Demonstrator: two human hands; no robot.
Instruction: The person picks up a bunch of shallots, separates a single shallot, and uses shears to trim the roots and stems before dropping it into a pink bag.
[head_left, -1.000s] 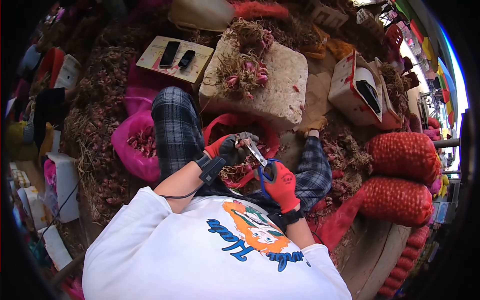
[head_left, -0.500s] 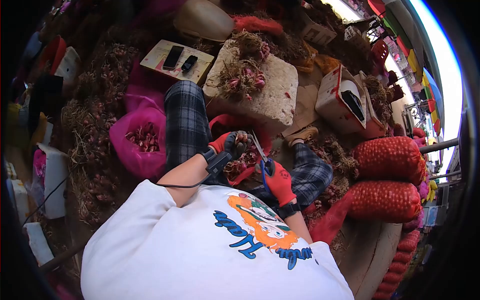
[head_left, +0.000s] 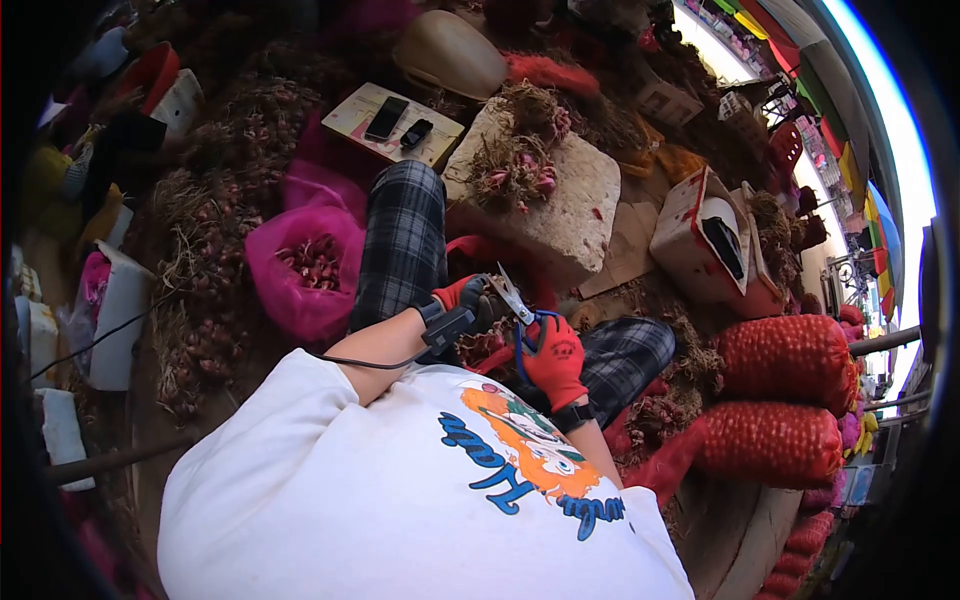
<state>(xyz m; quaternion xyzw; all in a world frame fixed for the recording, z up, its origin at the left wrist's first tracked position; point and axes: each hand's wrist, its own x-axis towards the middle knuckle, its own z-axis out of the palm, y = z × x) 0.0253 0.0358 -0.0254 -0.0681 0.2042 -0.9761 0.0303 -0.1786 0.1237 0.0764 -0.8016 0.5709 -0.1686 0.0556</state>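
My left hand [head_left: 480,301], in a red glove with a dark palm, is closed in front of my lap. What its fingers hold is hidden. My right hand [head_left: 554,354], in a red glove, grips scissors [head_left: 513,299] by their blue handles. The metal blades point up and left, right beside the fingers of my left hand. Loose shallots [head_left: 478,347] and red mesh lie below the hands, partly covered by them. Beyond them, a bunch of shallots with dry tops [head_left: 520,178] rests on a worn foam block [head_left: 580,215].
A pink mesh bag [head_left: 268,262] with shallots stands left of my knee. A box [head_left: 353,112] carries a phone and a small black device. Full red mesh sacks [head_left: 775,440] are stacked at right, near a white foam box [head_left: 690,235]. Heaped shallots [head_left: 215,250] cover the left floor.
The view has shifted, so the surroundings sit further right. The scissor blades have come closer to my left hand, and the brownish pieces at its fingertips are less visible now.
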